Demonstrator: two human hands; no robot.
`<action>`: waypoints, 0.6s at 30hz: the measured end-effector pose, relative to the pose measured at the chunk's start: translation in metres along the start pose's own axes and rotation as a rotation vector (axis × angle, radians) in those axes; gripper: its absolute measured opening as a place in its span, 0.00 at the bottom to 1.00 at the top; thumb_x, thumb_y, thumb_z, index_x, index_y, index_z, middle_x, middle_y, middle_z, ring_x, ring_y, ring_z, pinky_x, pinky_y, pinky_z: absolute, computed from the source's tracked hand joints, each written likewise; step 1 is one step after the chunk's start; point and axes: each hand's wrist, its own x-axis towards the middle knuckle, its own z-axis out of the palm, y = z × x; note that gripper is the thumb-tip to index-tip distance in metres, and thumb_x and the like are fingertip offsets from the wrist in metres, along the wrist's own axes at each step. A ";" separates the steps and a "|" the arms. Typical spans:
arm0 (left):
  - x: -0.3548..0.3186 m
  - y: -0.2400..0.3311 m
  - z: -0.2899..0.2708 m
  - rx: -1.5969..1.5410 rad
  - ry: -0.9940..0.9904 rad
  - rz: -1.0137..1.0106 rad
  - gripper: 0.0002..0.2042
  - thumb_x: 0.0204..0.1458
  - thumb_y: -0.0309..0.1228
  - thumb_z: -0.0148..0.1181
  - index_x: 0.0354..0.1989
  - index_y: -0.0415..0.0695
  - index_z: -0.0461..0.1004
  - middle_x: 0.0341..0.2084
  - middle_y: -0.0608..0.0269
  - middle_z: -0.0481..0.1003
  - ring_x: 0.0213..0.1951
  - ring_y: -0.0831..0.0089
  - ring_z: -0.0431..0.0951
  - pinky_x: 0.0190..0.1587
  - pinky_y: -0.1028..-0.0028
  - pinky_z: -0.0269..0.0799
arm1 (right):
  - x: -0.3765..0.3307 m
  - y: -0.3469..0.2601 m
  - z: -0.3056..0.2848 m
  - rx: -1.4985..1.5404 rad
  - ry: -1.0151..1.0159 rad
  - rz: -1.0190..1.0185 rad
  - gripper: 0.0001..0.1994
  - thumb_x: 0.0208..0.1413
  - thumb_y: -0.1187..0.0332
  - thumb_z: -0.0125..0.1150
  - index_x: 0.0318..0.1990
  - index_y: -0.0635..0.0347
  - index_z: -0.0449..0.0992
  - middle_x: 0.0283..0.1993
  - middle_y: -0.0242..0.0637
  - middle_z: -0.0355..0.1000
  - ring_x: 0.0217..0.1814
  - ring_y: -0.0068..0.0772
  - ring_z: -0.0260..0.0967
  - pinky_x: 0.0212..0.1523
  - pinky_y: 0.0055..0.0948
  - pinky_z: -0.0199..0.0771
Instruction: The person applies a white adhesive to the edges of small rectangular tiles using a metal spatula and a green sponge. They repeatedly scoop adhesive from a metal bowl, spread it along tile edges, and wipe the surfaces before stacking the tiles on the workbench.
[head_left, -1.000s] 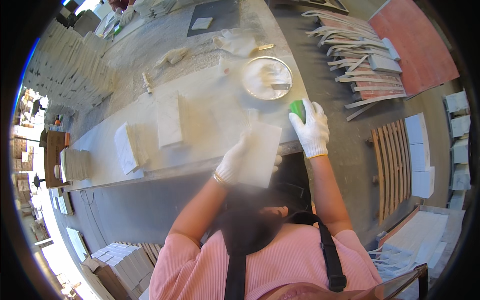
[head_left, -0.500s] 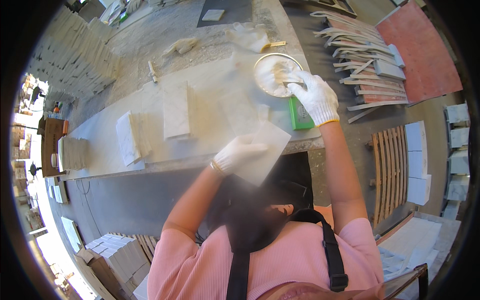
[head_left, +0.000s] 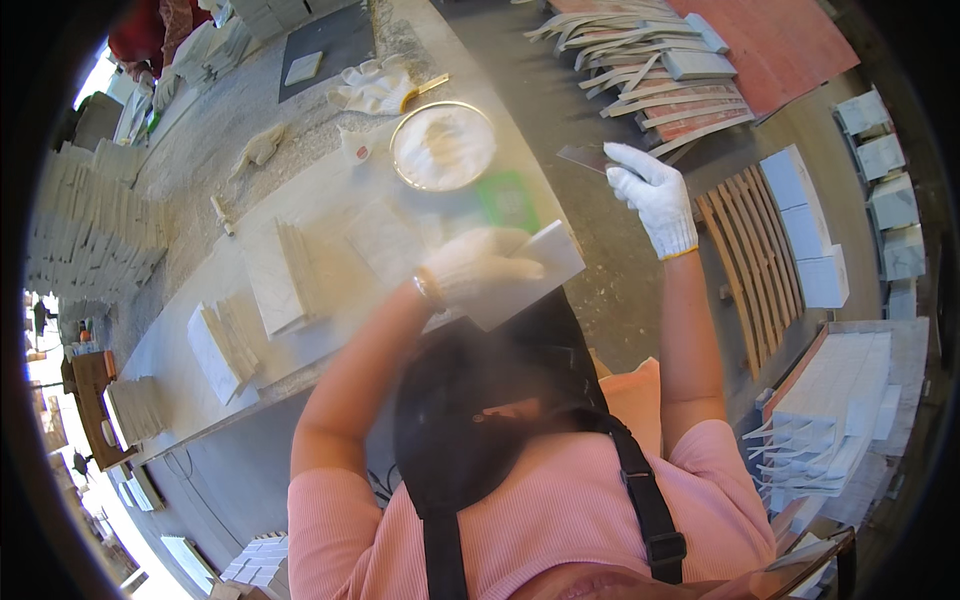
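In a white knit glove, my left hand is closed on a pale marble tile over the front edge of the table. The tile is tilted, and motion blurs the hand. Off to the right, past the table's side, my gloved right hand pinches a thin flat scraper blade. A round bowl of white powder rests on the table beyond my left hand. Between bowl and tile lies a green box, partly behind the left hand. A small white cup-like item is left of the bowl.
Stacked marble tiles stand on the table's left, with more tiles nearer the edge. Loose gloves lie behind the bowl. Right of the table are a wooden pallet and pale straps over a red board.
The view has turned, shifting the table leftward. My right hand has left the bowl and moved out past the table's side with the blade. My left hand has tilted the tile.
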 end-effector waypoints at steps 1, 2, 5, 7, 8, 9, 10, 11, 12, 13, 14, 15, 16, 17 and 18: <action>0.012 0.002 0.008 0.009 -0.035 0.002 0.19 0.56 0.44 0.68 0.45 0.39 0.82 0.34 0.56 0.83 0.36 0.70 0.82 0.43 0.66 0.77 | -0.012 0.012 -0.010 0.080 0.003 0.089 0.19 0.63 0.66 0.66 0.58 0.65 0.81 0.46 0.35 0.83 0.41 0.23 0.76 0.42 0.26 0.75; 0.023 0.003 0.015 -0.016 -0.119 0.039 0.20 0.57 0.45 0.68 0.46 0.39 0.82 0.34 0.55 0.84 0.36 0.68 0.83 0.44 0.66 0.77 | -0.023 0.024 -0.016 0.166 0.013 0.183 0.18 0.63 0.67 0.66 0.57 0.67 0.81 0.44 0.34 0.82 0.40 0.19 0.75 0.40 0.24 0.74; 0.047 0.008 0.043 -0.085 -0.071 -0.005 0.26 0.56 0.49 0.66 0.56 0.42 0.81 0.43 0.49 0.84 0.46 0.60 0.83 0.52 0.62 0.75 | -0.050 0.059 -0.024 0.263 0.093 0.197 0.17 0.66 0.68 0.65 0.58 0.66 0.80 0.39 0.31 0.80 0.34 0.20 0.74 0.34 0.21 0.72; 0.063 0.012 0.047 -0.039 -0.073 -0.040 0.25 0.56 0.49 0.64 0.54 0.42 0.81 0.43 0.49 0.84 0.46 0.58 0.84 0.50 0.61 0.76 | -0.063 0.077 -0.025 0.366 0.109 0.255 0.13 0.69 0.67 0.62 0.55 0.64 0.78 0.42 0.33 0.80 0.37 0.21 0.75 0.37 0.22 0.73; 0.068 0.014 0.049 -0.049 -0.049 -0.036 0.25 0.57 0.49 0.63 0.54 0.42 0.81 0.42 0.49 0.84 0.46 0.57 0.84 0.50 0.60 0.76 | -0.067 0.084 -0.023 0.432 0.114 0.275 0.12 0.69 0.67 0.61 0.54 0.63 0.78 0.44 0.33 0.80 0.38 0.21 0.75 0.37 0.22 0.73; 0.072 0.015 0.049 -0.042 -0.023 -0.064 0.24 0.57 0.48 0.63 0.54 0.42 0.81 0.42 0.48 0.84 0.45 0.56 0.84 0.50 0.60 0.76 | -0.070 0.090 -0.022 0.499 0.113 0.292 0.11 0.70 0.67 0.60 0.53 0.63 0.77 0.45 0.34 0.80 0.39 0.21 0.76 0.38 0.23 0.74; 0.072 0.016 0.048 0.000 0.017 -0.052 0.24 0.57 0.48 0.61 0.53 0.42 0.81 0.42 0.48 0.84 0.45 0.55 0.84 0.50 0.59 0.77 | -0.075 0.095 -0.020 0.524 0.092 0.329 0.10 0.71 0.66 0.59 0.52 0.61 0.76 0.53 0.37 0.79 0.47 0.26 0.78 0.45 0.27 0.78; 0.071 0.016 0.045 0.066 0.048 -0.061 0.24 0.57 0.48 0.61 0.53 0.42 0.81 0.41 0.48 0.84 0.45 0.55 0.84 0.50 0.59 0.77 | -0.077 0.098 -0.017 0.532 0.068 0.301 0.10 0.71 0.66 0.59 0.52 0.60 0.76 0.55 0.38 0.78 0.50 0.27 0.77 0.47 0.28 0.78; 0.069 0.015 0.042 0.141 0.074 -0.081 0.24 0.56 0.48 0.61 0.53 0.42 0.81 0.41 0.48 0.84 0.45 0.55 0.84 0.50 0.59 0.77 | -0.078 0.101 -0.013 0.536 0.053 0.281 0.10 0.71 0.66 0.59 0.52 0.60 0.76 0.58 0.39 0.77 0.54 0.29 0.77 0.50 0.29 0.78; 0.065 0.014 0.039 0.217 0.117 -0.062 0.24 0.56 0.48 0.61 0.53 0.43 0.81 0.41 0.48 0.84 0.45 0.55 0.84 0.50 0.60 0.77 | -0.079 0.102 -0.009 0.541 0.039 0.262 0.09 0.71 0.66 0.59 0.52 0.60 0.77 0.61 0.40 0.76 0.57 0.31 0.76 0.53 0.31 0.79; 0.060 0.012 0.035 0.226 0.118 -0.033 0.24 0.56 0.48 0.60 0.53 0.43 0.81 0.42 0.48 0.84 0.45 0.55 0.84 0.50 0.60 0.77 | -0.078 0.103 -0.006 0.591 0.013 0.241 0.09 0.71 0.66 0.59 0.51 0.59 0.77 0.63 0.40 0.75 0.60 0.32 0.75 0.55 0.32 0.78; 0.051 0.010 0.030 0.235 0.136 0.036 0.24 0.56 0.48 0.60 0.53 0.44 0.81 0.42 0.48 0.84 0.45 0.55 0.84 0.50 0.60 0.77 | -0.077 0.104 -0.003 0.640 -0.011 0.220 0.09 0.71 0.66 0.59 0.51 0.59 0.77 0.64 0.41 0.74 0.62 0.33 0.73 0.57 0.32 0.77; 0.040 0.008 0.026 0.229 0.163 0.061 0.23 0.57 0.47 0.61 0.53 0.43 0.81 0.41 0.49 0.84 0.44 0.57 0.84 0.50 0.61 0.77 | -0.075 0.104 0.000 0.679 -0.021 0.219 0.09 0.71 0.66 0.59 0.51 0.59 0.77 0.66 0.41 0.72 0.65 0.33 0.72 0.59 0.33 0.77; 0.030 0.006 0.022 0.151 0.168 0.003 0.21 0.57 0.46 0.61 0.52 0.43 0.81 0.40 0.51 0.84 0.43 0.59 0.84 0.49 0.62 0.77 | -0.074 0.104 0.001 0.701 -0.034 0.199 0.09 0.71 0.66 0.59 0.51 0.58 0.78 0.66 0.41 0.72 0.65 0.33 0.72 0.59 0.33 0.77; 0.014 0.005 0.021 0.060 0.186 -0.099 0.20 0.58 0.45 0.63 0.50 0.42 0.81 0.38 0.53 0.83 0.41 0.63 0.83 0.47 0.63 0.77 | -0.071 0.104 0.002 0.711 -0.036 0.199 0.08 0.71 0.66 0.59 0.51 0.58 0.78 0.66 0.41 0.72 0.65 0.33 0.71 0.59 0.33 0.77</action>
